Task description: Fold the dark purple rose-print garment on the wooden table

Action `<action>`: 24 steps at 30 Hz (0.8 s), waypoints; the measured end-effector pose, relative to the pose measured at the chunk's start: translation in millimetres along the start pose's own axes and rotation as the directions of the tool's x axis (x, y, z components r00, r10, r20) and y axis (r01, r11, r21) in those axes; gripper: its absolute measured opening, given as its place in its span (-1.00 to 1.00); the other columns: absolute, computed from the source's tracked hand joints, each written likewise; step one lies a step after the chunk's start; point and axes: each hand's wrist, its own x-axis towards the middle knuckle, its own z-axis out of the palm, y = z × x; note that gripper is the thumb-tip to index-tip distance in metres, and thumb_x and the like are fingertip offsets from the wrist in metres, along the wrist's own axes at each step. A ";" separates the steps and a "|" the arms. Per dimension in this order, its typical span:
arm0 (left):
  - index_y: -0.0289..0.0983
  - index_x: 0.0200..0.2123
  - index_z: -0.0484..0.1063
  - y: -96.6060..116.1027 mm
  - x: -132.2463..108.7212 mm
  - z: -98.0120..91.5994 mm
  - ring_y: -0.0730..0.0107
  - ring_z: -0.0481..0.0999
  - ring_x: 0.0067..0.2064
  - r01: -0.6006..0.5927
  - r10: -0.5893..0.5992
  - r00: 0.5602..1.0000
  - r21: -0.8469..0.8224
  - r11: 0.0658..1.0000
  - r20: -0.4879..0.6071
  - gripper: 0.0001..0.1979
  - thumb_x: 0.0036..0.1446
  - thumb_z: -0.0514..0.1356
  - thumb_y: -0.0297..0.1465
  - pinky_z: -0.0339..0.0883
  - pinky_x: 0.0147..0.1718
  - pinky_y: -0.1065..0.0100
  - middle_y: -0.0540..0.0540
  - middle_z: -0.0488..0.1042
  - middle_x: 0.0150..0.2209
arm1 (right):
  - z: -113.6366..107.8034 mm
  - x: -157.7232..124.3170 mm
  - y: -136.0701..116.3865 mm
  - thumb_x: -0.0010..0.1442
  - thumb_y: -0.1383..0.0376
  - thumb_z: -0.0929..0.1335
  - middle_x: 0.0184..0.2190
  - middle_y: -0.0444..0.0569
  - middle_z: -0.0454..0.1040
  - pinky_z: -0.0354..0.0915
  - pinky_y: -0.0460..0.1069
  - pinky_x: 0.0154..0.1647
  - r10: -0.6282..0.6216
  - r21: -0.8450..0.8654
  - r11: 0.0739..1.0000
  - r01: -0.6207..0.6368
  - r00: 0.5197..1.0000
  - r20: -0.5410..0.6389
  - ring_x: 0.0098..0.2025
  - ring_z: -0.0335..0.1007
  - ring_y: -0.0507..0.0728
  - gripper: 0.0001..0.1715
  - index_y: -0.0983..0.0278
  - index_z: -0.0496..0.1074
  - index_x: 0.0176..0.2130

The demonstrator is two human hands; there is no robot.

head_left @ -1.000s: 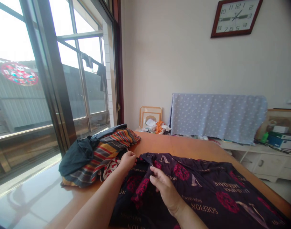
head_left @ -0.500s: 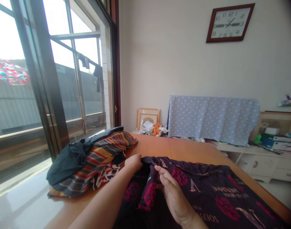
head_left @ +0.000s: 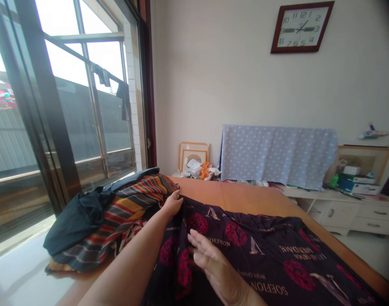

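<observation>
A dark purple cloth (head_left: 242, 250) with magenta medallions and pale lettering spreads over the table; whether it is a garment I cannot tell. My left hand (head_left: 173, 205) reaches forward and pinches its far left corner, with the fingertips partly hidden. Lower down and to the right, my right hand (head_left: 215, 263) is over the cloth beside a fold, fingers stretched out. Whether its fingertips touch the fabric is unclear. Left of my left forearm lies a heap of clothes: a striped piece (head_left: 130, 210) and a dark teal piece (head_left: 79, 219).
The brown table (head_left: 254, 197) extends beyond the cloth to the far edge. Behind it are a low white cabinet (head_left: 344, 214), a blue dotted cover (head_left: 277, 157) and some clutter (head_left: 199, 168). A glass window (head_left: 76, 106) runs along the left; a clock (head_left: 301, 27) hangs on the wall.
My left hand has moved forward and slightly left with the cloth's corner, and the bunched top part now lies flatter. My right hand has shifted a little left and down. The view has turned slightly right.
</observation>
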 end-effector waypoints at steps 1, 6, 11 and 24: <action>-0.30 0.27 0.28 -1.7 0.5 0.2 0.30 0.56 0.02 -0.002 0.002 1.000 -0.007 1.000 -0.004 -0.39 0.13 0.25 -0.45 0.36 -0.07 0.45 -0.25 0.54 0.06 | -0.1 -0.2 1.2 0.20 0.13 0.41 0.37 0.04 0.14 -0.03 0.16 0.37 0.015 -0.010 1.000 -0.015 0.999 0.037 0.37 0.07 0.21 -0.23 0.12 0.19 0.33; -0.38 0.20 0.32 -14.9 -1.3 -5.5 0.23 0.56 0.00 0.069 -0.065 0.997 0.080 0.994 -0.051 -0.51 0.21 0.14 -0.41 0.36 -0.16 0.42 -0.28 0.54 0.04 | -1.3 1.2 4.2 0.19 0.19 0.42 0.24 0.07 0.36 0.11 0.18 0.30 0.035 -0.172 0.985 -0.022 0.997 0.075 0.26 0.28 0.24 -0.37 0.17 0.35 0.23; -0.29 -0.15 0.51 -27.9 -14.1 -21.0 0.16 0.55 -0.10 0.092 -0.080 0.995 0.292 0.952 -0.053 -0.75 0.18 0.14 -0.32 0.30 -0.25 0.36 -0.20 0.59 -0.13 | -3.3 3.7 8.3 0.21 0.17 0.39 -0.12 0.03 0.56 0.33 0.10 0.02 0.000 -0.329 0.944 -0.001 1.000 -0.002 -0.06 0.48 0.19 -0.56 0.26 0.48 0.06; -0.18 -0.22 0.48 -16.9 -45.5 -28.4 0.03 0.52 0.03 0.076 -0.094 0.996 0.657 0.750 -0.008 -0.81 0.10 0.16 -0.30 0.27 -0.09 0.19 -0.20 0.57 -0.02 | 0.9 -4.0 11.3 0.13 0.27 0.37 -0.53 -0.21 0.42 0.12 -0.11 -0.41 -0.041 -0.815 0.577 -0.055 0.995 -0.096 -0.48 0.28 -0.01 -0.69 0.15 0.56 -0.09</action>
